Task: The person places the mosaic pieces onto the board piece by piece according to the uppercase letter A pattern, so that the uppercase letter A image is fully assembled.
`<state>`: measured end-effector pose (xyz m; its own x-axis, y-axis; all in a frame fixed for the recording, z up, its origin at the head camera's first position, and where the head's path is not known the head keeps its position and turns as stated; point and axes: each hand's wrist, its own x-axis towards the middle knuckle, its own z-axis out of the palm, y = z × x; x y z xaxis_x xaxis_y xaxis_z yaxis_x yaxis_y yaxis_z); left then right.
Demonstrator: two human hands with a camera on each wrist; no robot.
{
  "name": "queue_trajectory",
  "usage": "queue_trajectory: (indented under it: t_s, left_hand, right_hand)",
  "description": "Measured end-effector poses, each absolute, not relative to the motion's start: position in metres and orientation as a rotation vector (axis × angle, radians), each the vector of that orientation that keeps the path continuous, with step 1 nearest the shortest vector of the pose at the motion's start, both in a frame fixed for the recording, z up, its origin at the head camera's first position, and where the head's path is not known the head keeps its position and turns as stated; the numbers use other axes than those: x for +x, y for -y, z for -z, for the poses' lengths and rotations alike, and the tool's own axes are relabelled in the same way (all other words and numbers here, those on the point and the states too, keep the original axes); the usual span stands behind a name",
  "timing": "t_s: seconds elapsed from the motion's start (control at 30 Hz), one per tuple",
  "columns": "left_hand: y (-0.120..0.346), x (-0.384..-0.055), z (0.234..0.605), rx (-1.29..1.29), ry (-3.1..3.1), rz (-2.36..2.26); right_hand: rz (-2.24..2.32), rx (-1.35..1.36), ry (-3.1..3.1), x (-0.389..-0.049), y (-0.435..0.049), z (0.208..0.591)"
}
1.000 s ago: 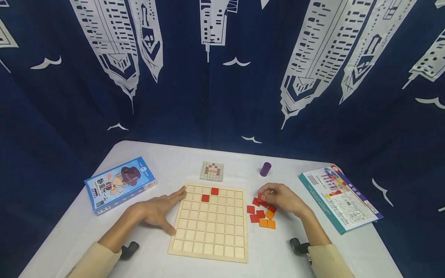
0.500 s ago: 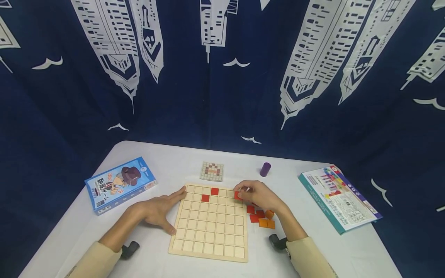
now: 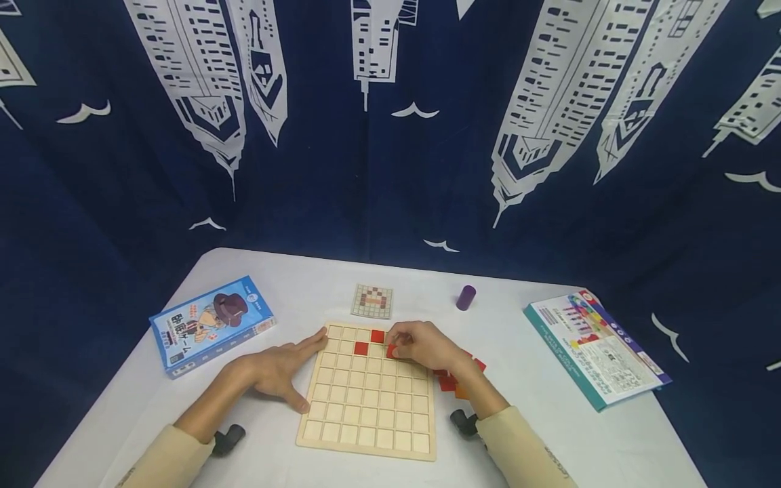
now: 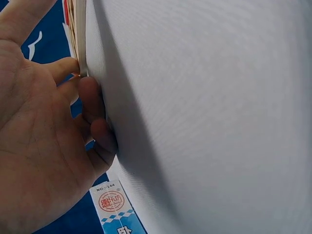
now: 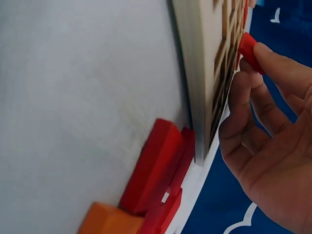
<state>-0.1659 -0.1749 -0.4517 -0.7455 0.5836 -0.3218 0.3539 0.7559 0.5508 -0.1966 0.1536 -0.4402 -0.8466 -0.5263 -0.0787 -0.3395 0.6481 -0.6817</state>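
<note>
A wooden grid board point(image 3: 366, 413) lies on the white table, with one red tile point(image 3: 377, 336) in its top row and another red tile point(image 3: 361, 348) a row lower, to the left. My right hand point(image 3: 427, 347) pinches a third red tile point(image 5: 250, 51) between thumb and fingers, over the board's upper part and just right of the two laid ones. At the board's left edge rests my left hand point(image 3: 277, 371), fingers spread, fingertip and thumb touching the rim. Loose red tiles point(image 5: 153, 165) and an orange tile point(image 5: 109, 220) lie beside the board's right edge, partly hidden by the right forearm.
A small pattern card point(image 3: 372, 301) lies behind the board. Right of it is a purple cylinder point(image 3: 466, 297). A blue box point(image 3: 213, 325) stands at the left, and a flat teal-edged box point(image 3: 594, 346) lies at the right.
My right hand has moved left from the loose pile to over the board, carrying the red tile. The left hand has stayed at the board's edge.
</note>
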Motion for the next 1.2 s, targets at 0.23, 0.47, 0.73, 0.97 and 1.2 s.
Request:
queue_trajectory:
  t_s: [0.23,0.47,0.73,0.97,1.2]
  left_hand:
    - [0.174,-0.168,0.455,0.695,-2.476,-0.622]
    - [0.175,-0.166,0.453,0.707,-2.471,-0.628]
    - [0.174,-0.166,0.452,0.718,-2.468,-0.641]
    - [0.174,-0.166,0.452,0.72,-2.468,-0.642]
    - [0.174,-0.165,0.451,0.714,-2.468,-0.645]
  right_hand:
    - [0.915,-0.713,-2.657,-0.197,-0.148,0.443]
    - [0.891,-0.69,-2.698,-0.199,-0.144,0.444]
    - [0.856,-0.674,-2.727,-0.199,-0.142,0.444]
    - [0.797,-0.628,-2.774,-0.198,-0.138,0.447]
    - [0.78,-0.616,-2.793,-0.198,-0.139,0.446]
